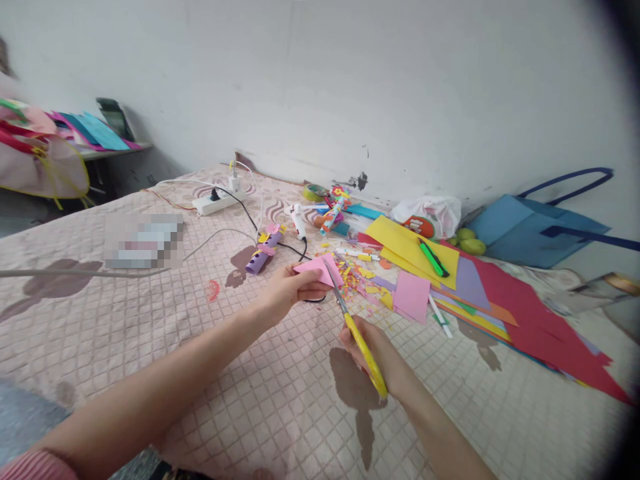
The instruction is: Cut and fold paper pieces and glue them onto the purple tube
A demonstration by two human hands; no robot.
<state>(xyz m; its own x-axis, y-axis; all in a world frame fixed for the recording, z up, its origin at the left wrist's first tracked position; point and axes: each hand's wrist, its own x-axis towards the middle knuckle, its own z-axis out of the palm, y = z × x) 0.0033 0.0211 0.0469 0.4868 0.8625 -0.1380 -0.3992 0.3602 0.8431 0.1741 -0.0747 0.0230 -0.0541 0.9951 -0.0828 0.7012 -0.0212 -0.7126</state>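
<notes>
My left hand (290, 291) pinches a piece of pink paper (320, 268) between thumb and fingers. In my right hand (373, 350) is a pair of scissors (364, 347) with yellow handles, and its metal blades meet the pink paper near the right edge. My right fingers are partly hidden behind the handle. Small paper scraps (357, 280) in several colours lie just beyond the blades. A pink square sheet (412, 296) rests to their right. Left of the scraps lies a purple paper roll (261, 257) with yellow and pink decorations.
A white glue gun (299, 221) stands behind, its black cord trailing on the quilted cover. Further left are a power strip (219, 201) and cables. To the right lie yellow sheets (400, 247), a green cutter (433, 258), red sheets (530, 313) and a blue bag (530, 230).
</notes>
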